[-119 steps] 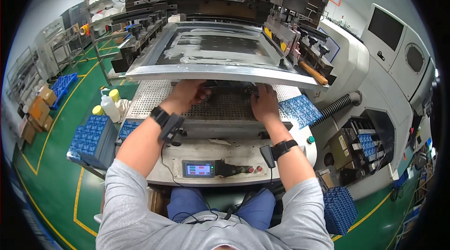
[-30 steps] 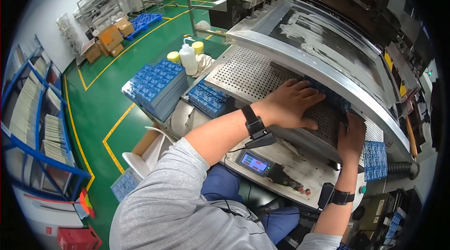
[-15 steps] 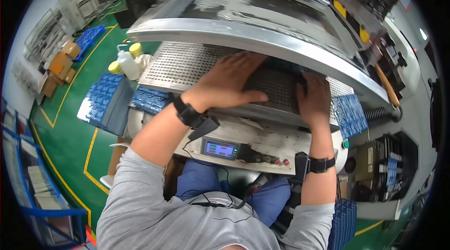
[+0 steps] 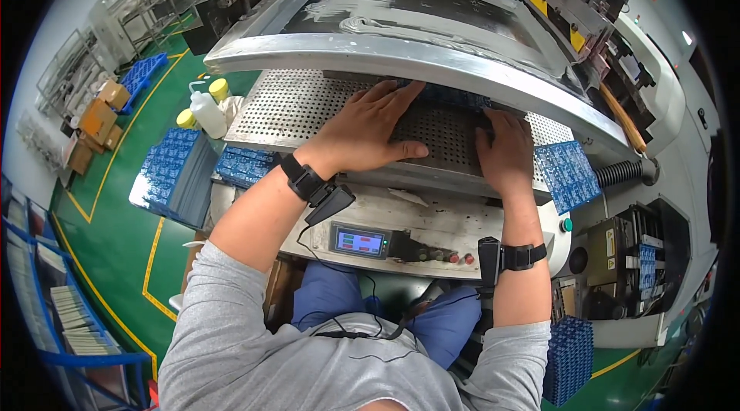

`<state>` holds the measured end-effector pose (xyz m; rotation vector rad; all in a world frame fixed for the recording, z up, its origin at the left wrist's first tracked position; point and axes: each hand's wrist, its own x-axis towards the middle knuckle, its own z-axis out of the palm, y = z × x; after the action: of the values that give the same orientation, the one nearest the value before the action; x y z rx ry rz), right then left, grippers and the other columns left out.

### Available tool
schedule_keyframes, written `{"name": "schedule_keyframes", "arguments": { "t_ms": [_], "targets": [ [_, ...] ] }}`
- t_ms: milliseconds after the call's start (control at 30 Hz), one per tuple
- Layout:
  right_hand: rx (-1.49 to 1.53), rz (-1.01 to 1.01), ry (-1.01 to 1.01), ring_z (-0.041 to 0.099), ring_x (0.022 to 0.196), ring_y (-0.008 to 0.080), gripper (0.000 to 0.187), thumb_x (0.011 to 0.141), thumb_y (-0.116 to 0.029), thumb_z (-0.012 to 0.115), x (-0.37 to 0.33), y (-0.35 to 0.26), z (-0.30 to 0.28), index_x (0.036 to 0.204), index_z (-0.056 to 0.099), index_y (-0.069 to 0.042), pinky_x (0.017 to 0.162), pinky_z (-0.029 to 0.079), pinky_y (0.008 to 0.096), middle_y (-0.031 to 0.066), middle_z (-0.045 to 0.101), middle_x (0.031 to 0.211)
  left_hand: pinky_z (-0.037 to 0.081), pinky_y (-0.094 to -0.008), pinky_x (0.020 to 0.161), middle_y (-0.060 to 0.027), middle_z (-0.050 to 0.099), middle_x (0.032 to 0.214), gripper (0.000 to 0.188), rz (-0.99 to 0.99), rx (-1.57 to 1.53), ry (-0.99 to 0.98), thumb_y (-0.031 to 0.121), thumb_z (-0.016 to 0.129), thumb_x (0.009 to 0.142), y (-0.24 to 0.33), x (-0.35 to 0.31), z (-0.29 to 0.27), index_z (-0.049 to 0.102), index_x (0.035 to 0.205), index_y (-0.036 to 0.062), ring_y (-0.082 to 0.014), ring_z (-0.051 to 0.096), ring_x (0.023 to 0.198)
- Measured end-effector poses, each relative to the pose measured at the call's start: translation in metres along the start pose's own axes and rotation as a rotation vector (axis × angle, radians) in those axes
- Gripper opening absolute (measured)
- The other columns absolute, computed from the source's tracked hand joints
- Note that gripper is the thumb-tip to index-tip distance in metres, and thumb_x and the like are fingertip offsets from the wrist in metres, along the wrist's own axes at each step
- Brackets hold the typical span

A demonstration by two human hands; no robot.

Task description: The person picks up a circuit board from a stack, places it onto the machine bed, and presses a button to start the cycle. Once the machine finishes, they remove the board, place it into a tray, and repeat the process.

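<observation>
A blue circuit board panel lies on the perforated metal bed, largely hidden beneath the raised screen-printing frame. My left hand is spread open over the bed, with its fingertips by the panel's left end and its thumb pointing right. On the other side, my right hand rests with fingers stretched out at the panel's right end, thumb apart. Neither hand has anything gripped in it. Grey ink streaks the mesh inside the frame.
Stacked blue boards stand left, beside a white squeeze bottle and yellow-lidded jars. Another blue board sits at the bed's right corner, near a ribbed hose. A control screen faces me.
Both hands have shifted slightly left in the picture, staying at the bed. More of the blue panel shows between them beneath the frame, and the view has moved a little.
</observation>
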<state>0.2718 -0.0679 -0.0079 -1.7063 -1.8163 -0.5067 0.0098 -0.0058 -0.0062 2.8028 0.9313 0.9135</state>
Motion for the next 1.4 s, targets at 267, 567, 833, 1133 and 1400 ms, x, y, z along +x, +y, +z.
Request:
{"name": "schedule_keyframes", "arguments": {
  "t_ms": [267, 567, 833, 1133, 1400],
  "targets": [
    [-0.021, 0.030, -0.014, 0.054, 0.115, 0.0386, 0.035, 0.087, -0.016, 0.065, -0.002, 0.004, -0.003, 0.120, 0.063, -0.006, 0.102, 0.043, 0.0456, 0.0160, 0.063, 0.121, 0.029, -0.0538, 0.113, -0.0114, 0.043, 0.151, 0.095, 0.042, 0.089, -0.045, 0.070, 0.056, 0.084, 0.005, 0.005, 0.006, 0.026, 0.155, 0.0130, -0.0389, 0.034, 0.141],
    [-0.061, 0.004, -0.099, 0.051, 0.123, 0.0390, 0.041, 0.087, -0.019, 0.064, 0.008, 0.002, 0.016, 0.127, 0.060, -0.009, 0.105, 0.040, 0.0475, 0.0186, 0.061, 0.127, 0.025, -0.0512, 0.116, -0.0129, 0.043, 0.151, 0.082, 0.008, 0.034, -0.047, 0.055, 0.064, 0.085, 0.002, -0.005, -0.010, 0.040, 0.149, 0.0110, -0.0370, 0.033, 0.142],
    [-0.117, -0.007, -0.053, 0.053, 0.117, 0.0382, 0.039, 0.090, -0.014, 0.060, -0.004, 0.021, 0.012, 0.129, 0.058, -0.008, 0.101, 0.042, 0.0463, 0.0189, 0.059, 0.127, 0.035, -0.0507, 0.107, -0.0178, 0.054, 0.135, 0.057, 0.147, 0.051, 0.191, 0.051, 0.066, 0.085, -0.005, -0.083, -0.048, 0.061, 0.123, 0.0093, -0.0370, 0.047, 0.128],
    [-0.112, 0.056, -0.100, 0.053, 0.115, 0.0398, 0.036, 0.092, -0.013, 0.059, 0.003, 0.004, 0.007, 0.126, 0.056, -0.002, 0.102, 0.041, 0.0470, 0.0199, 0.060, 0.124, 0.050, -0.0425, 0.092, -0.0175, 0.068, 0.108, 0.032, -0.662, 0.281, 0.319, 0.031, 0.069, 0.087, -0.197, -0.199, -0.188, 0.070, 0.103, 0.0033, -0.0338, 0.064, 0.102],
    [-0.289, 0.030, -0.029, 0.049, 0.125, 0.0366, 0.035, 0.096, -0.018, 0.057, -0.008, 0.031, 0.022, 0.129, 0.058, -0.004, 0.108, 0.037, 0.0441, 0.0179, 0.058, 0.131, 0.048, -0.0421, 0.101, -0.0144, 0.062, 0.131, 0.048, -1.103, 0.425, -0.301, 0.033, 0.067, 0.087, -0.397, -0.219, -0.206, 0.062, 0.131, 0.0149, -0.0315, 0.060, 0.118]
  ]
}}
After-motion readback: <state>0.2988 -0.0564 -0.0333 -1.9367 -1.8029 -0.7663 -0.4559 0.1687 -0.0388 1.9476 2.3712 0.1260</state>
